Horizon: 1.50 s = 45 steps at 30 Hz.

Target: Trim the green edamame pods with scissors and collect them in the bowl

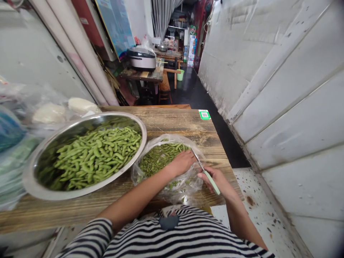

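My right hand (pixel 215 181) is closed around the pale green handles of a pair of scissors (pixel 211 182). Their metal blades point up and left, with the tips beside the fingers of my left hand (pixel 184 163). That hand reaches over a clear plastic bag (pixel 172 195), its fingers bent and drawn together; what they hold, if anything, is hidden. Inside the bag lie small green clippings (pixel 153 161) and some whole green soybean pods (pixel 178 147) at the far side. Left of the bag, a large steel basin (pixel 143 134) holds a heap of soybean pods (pixel 99 154).
Plastic bags (pixel 16 161) crowd the left end of the wooden table (pixel 172 120). A green QR-code card (pixel 204 114) lies at its far right corner. Beyond stands another table with a rice cooker (pixel 142 59). A pale wall (pixel 290 107) runs along the right.
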Available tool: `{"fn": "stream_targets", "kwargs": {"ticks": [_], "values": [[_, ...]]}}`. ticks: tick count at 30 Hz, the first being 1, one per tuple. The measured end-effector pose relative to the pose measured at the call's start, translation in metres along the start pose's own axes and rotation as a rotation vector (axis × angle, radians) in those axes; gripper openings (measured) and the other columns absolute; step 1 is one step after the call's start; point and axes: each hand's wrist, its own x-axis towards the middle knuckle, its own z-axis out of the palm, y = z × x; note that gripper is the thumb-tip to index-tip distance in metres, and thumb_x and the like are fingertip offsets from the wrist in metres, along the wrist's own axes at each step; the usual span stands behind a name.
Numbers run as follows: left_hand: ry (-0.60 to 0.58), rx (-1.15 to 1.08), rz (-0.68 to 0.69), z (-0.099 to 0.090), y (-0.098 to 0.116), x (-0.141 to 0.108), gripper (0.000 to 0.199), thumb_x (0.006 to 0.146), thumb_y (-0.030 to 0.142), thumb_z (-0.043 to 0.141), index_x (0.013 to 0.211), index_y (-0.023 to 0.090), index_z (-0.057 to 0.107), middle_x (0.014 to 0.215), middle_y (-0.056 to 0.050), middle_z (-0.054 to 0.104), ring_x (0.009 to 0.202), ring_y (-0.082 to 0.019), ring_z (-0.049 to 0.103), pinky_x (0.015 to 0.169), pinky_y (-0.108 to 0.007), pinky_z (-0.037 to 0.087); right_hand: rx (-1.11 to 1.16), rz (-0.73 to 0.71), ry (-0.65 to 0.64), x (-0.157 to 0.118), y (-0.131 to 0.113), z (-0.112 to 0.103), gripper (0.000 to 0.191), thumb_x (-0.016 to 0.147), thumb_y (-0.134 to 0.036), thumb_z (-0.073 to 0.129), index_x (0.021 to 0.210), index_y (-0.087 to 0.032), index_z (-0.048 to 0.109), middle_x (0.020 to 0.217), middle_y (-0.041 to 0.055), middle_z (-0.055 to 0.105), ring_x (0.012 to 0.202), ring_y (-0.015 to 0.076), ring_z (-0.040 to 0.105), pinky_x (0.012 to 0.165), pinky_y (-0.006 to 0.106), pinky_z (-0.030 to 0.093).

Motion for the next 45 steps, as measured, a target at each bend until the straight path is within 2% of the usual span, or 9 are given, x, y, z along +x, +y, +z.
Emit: {"fn": "stream_targets", "kwargs": {"ticks": [4,7,15,18,24,27,38,41,45], "values": [[0.001,0.073,-0.084,-0.010,-0.014,-0.026,0.026,0.090,0.022,0.043,0.104,0.018,0.064,0.100,-0.011,0.061,0.102,-0.025,0.048,0.086,-0.037,0.040,-0.354,-0.095,0.084,0.012,0.007,-0.002,0.038,0.078,-0.051,0.059,0.084,-0.014,0.067,0.062,0.0027,0.062,0.055,0.0175,0.057,0.053,0.025,0.041],[-0.002,0.058,-0.112,-0.018,-0.025,-0.047,0.025,0.086,0.020,0.048,0.104,0.020,0.065,0.106,-0.010,0.058,0.105,-0.026,0.045,0.088,-0.038,0.039,-0.508,-0.105,0.084,0.017,0.008,-0.003,0.038,0.081,-0.050,0.056,0.086,-0.014,0.069,0.078,0.0087,0.069,0.072,0.0239,0.062,0.064,0.029,0.042],[0.008,0.038,-0.161,-0.026,-0.022,-0.059,0.023,0.087,0.019,0.045,0.085,0.019,0.069,0.098,-0.011,0.058,0.098,-0.025,0.048,0.084,-0.039,0.040,-0.587,-0.126,0.068,0.007,-0.006,-0.001,0.037,0.083,-0.049,0.054,0.085,-0.015,0.068,0.073,0.0071,0.067,0.068,0.0222,0.061,0.060,0.026,0.038],[0.093,-0.182,-0.189,-0.026,-0.019,-0.057,0.019,0.085,0.023,0.049,0.085,0.018,0.067,0.099,-0.010,0.062,0.098,-0.024,0.052,0.086,-0.037,0.040,-0.505,-0.157,0.029,0.001,-0.012,0.003,0.036,0.083,-0.049,0.055,0.090,-0.016,0.068,0.076,0.0053,0.067,0.071,0.0219,0.061,0.061,0.025,0.038],[0.268,-1.027,-0.627,-0.029,-0.008,-0.073,0.024,0.079,0.033,0.055,0.092,0.015,0.066,0.072,-0.005,0.068,0.062,-0.016,0.057,0.061,-0.029,0.044,-0.430,-0.229,-0.055,-0.004,-0.024,0.018,0.037,0.082,-0.046,0.057,0.102,-0.016,0.064,0.082,0.0046,0.067,0.074,0.0208,0.060,0.065,0.025,0.040],[0.322,-1.274,-0.756,-0.035,-0.002,-0.086,0.032,0.073,0.040,0.063,0.092,0.014,0.066,0.070,-0.004,0.068,0.055,-0.013,0.053,0.054,-0.025,0.040,-0.433,-0.252,-0.114,0.000,-0.032,0.025,0.037,0.082,-0.048,0.058,0.101,-0.016,0.065,0.083,0.0042,0.067,0.076,0.0213,0.060,0.067,0.025,0.041],[0.461,-1.433,-0.895,-0.044,-0.002,-0.113,0.037,0.065,0.042,0.071,0.088,0.013,0.067,0.062,0.001,0.058,0.051,-0.008,0.044,0.048,-0.021,0.031,-0.407,-0.286,-0.207,0.018,-0.033,0.052,0.034,0.081,-0.048,0.058,0.083,-0.015,0.066,0.063,-0.0018,0.052,0.060,0.0134,0.046,0.056,0.021,0.034],[0.603,-1.460,-0.913,-0.043,-0.001,-0.113,0.038,0.062,0.038,0.074,0.088,0.013,0.064,0.058,0.004,0.053,0.049,-0.007,0.041,0.047,-0.019,0.030,-0.353,-0.256,-0.208,0.022,-0.026,0.060,0.035,0.080,-0.049,0.058,0.075,-0.014,0.064,0.058,-0.0030,0.046,0.056,0.0111,0.040,0.053,0.020,0.032],[0.771,-1.441,-0.946,-0.042,-0.004,-0.111,0.034,0.057,0.032,0.076,0.082,0.013,0.062,0.058,0.005,0.052,0.048,-0.005,0.039,0.047,-0.018,0.030,-0.296,-0.271,-0.178,0.024,-0.023,0.060,0.034,0.080,-0.048,0.060,0.084,-0.014,0.065,0.062,-0.0024,0.049,0.059,0.0120,0.043,0.055,0.020,0.034]]}}
